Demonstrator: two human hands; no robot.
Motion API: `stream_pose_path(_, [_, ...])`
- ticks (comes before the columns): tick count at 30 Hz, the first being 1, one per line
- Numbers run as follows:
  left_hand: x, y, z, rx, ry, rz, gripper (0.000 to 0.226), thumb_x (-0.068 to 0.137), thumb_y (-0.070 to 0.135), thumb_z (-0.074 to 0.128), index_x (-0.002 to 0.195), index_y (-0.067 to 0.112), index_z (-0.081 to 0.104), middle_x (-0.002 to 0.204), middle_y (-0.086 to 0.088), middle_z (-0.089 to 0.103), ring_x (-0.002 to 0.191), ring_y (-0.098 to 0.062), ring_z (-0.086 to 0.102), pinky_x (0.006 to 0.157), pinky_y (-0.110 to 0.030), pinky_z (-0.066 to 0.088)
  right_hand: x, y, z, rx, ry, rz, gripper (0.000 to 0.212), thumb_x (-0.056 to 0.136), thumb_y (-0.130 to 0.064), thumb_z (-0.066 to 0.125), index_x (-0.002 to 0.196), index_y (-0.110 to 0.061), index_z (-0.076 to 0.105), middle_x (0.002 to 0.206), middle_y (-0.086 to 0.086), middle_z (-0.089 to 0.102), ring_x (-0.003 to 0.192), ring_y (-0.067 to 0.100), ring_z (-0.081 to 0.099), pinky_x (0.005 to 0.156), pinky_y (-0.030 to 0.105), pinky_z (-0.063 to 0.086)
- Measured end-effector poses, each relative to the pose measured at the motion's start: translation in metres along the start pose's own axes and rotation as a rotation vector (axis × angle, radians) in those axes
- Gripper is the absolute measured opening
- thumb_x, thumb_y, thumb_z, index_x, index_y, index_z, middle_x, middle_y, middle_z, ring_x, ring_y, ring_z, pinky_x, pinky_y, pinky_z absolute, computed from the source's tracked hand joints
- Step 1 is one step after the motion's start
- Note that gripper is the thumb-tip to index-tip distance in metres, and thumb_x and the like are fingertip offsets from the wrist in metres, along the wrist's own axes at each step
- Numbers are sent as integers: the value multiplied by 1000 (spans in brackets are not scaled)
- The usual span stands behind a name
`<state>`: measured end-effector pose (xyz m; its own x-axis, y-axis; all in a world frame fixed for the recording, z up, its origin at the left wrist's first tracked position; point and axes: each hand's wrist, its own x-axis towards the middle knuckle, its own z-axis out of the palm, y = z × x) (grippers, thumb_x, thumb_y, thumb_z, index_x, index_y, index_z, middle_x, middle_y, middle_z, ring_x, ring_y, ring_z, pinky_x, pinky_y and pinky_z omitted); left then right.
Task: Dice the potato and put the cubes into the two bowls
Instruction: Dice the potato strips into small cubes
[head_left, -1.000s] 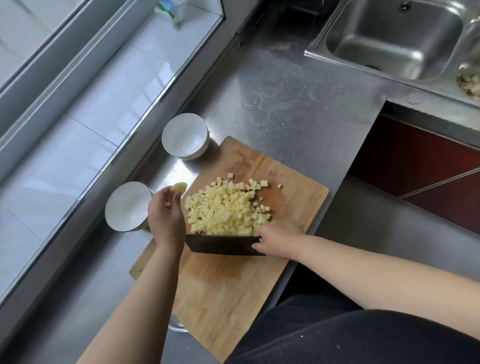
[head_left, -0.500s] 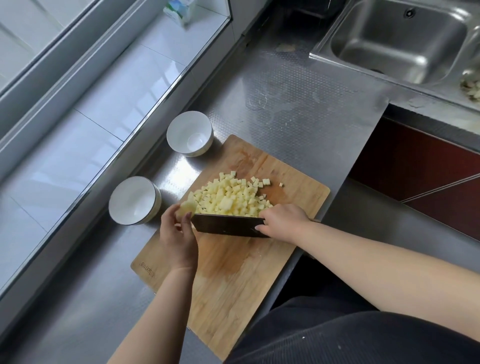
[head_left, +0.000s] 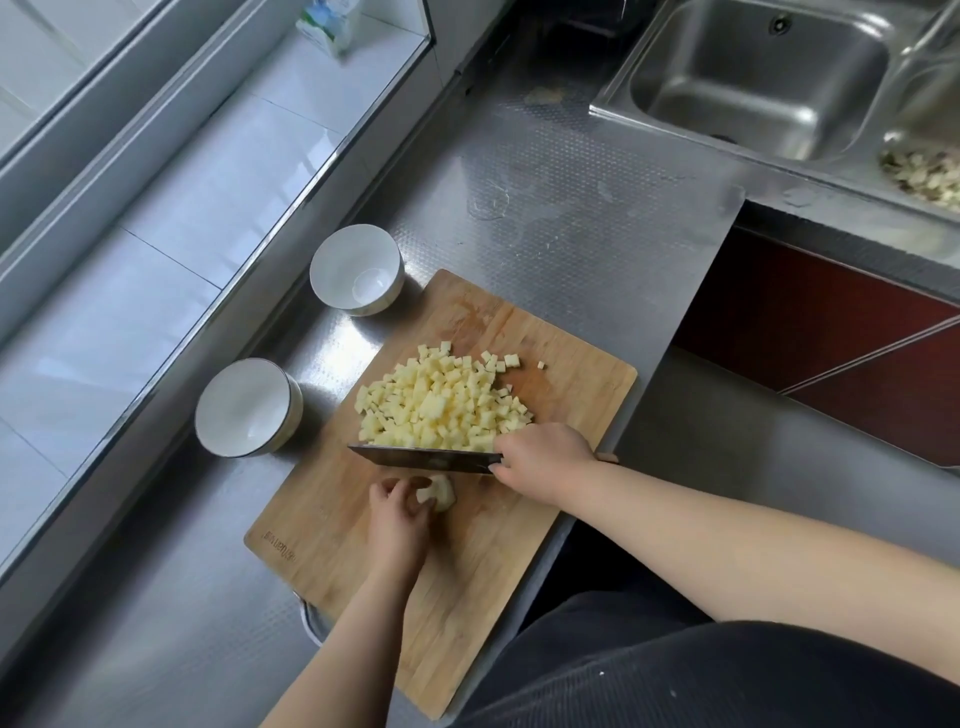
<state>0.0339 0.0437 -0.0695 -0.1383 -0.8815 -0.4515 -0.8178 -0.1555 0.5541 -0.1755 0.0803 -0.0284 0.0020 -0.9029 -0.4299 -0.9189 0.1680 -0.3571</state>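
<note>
A heap of pale yellow potato cubes (head_left: 441, 402) lies on the wooden cutting board (head_left: 571, 384). My right hand (head_left: 540, 454) grips the handle of a dark cleaver (head_left: 423, 458), whose blade stands on edge against the near side of the heap. My left hand (head_left: 397, 512) holds an uncut potato piece (head_left: 440, 491) on the board just in front of the blade. Two white bowls stand left of the board: the far bowl (head_left: 357, 268) and the near bowl (head_left: 247, 408), both with nothing inside.
The steel counter (head_left: 545, 208) runs back to a sink (head_left: 758, 78); a second basin at the right holds potato scraps (head_left: 924, 174). A tiled ledge (head_left: 156, 223) with a small carton (head_left: 330, 23) lies to the left. The counter edge drops off right of the board.
My left hand carried the potato piece from beside the near bowl down to the board in front of the cleaver. The cleaver stays against the heap of cubes.
</note>
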Motion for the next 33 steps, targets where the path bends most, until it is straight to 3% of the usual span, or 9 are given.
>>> stream_pose_path(5, [-3,-6,5,331,3,213,19,88,18,65,107,22,64,128,3,49,99,-22,59,76,-39,54,-13,-7,8,-52,29,-25,27,102,-34,40,106,-16,59,93,6,66,84,31,62,58,30,36])
stream_pose_path(10, [-6,-10,11,449,17,172,26,92,19,60,117,16,65,121,-8,60,103,-28,59,78,-39,53,-24,-10,32,-230,-38,-131,12,100,-17,45,110,-11,49,94,8,66,76,29,65,43,27,22])
stream_pose_path(16, [-13,-10,13,467,52,178,24,93,20,61,114,11,67,113,-14,64,94,-33,61,70,-39,52,-26,-20,29,-140,-74,-31,14,94,-8,46,107,-13,50,98,8,65,83,29,64,46,27,24])
stream_pose_path(24, [-11,-5,14,355,93,159,21,90,14,60,109,14,68,117,-4,61,97,-28,60,72,-37,52,-21,-19,17,-44,-18,37,25,102,-29,40,113,-20,61,101,6,66,90,31,62,60,30,36])
stream_pose_path(28, [-11,-4,15,345,110,171,26,90,11,61,115,12,68,124,-7,61,103,-31,60,77,-38,53,-22,-26,17,-92,-50,18,20,99,-19,43,107,-19,62,96,5,66,83,29,62,57,29,36])
stream_pose_path(33, [-12,-7,17,343,119,180,29,87,5,63,115,8,68,124,-12,62,103,-36,61,75,-40,52,-24,-28,12,-143,-91,36,19,98,-12,45,107,-15,61,98,6,66,88,29,63,58,30,35])
